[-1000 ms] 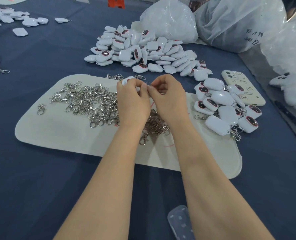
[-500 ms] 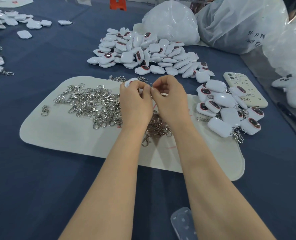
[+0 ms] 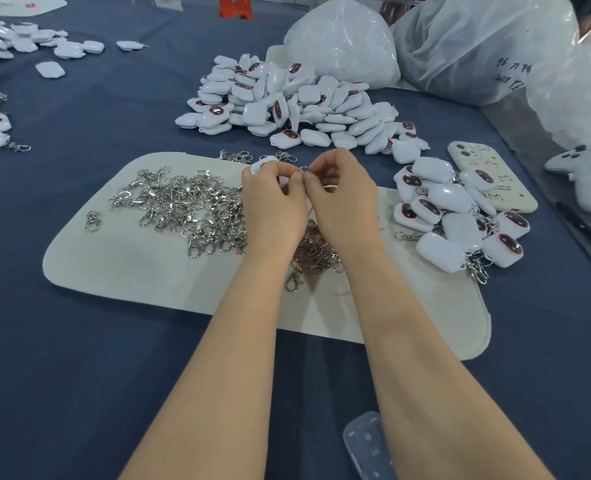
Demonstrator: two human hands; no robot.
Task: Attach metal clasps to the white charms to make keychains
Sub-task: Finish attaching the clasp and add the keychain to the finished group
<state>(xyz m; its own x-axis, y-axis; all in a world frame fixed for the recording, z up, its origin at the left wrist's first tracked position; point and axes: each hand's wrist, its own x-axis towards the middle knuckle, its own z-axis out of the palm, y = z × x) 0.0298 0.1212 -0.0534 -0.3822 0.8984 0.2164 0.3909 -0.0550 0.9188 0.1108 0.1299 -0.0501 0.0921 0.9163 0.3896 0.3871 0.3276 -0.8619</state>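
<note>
your left hand [image 3: 273, 206] is gripping a charm [image 3: 260, 165] while your right hand [image 3: 342, 202] is pinching a clasp [image 3: 304, 169] beside it, above the mat [image 3: 121, 271].

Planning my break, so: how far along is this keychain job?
Done: a small pile of finished keychains right of the mat. In hand: the left hand holds one charm while the right hand pinches a clasp onto it. Left: the big heap of charms behind and the loose clasps on the mat, so most remains.

Head view, angled down (close), facing forward
</note>
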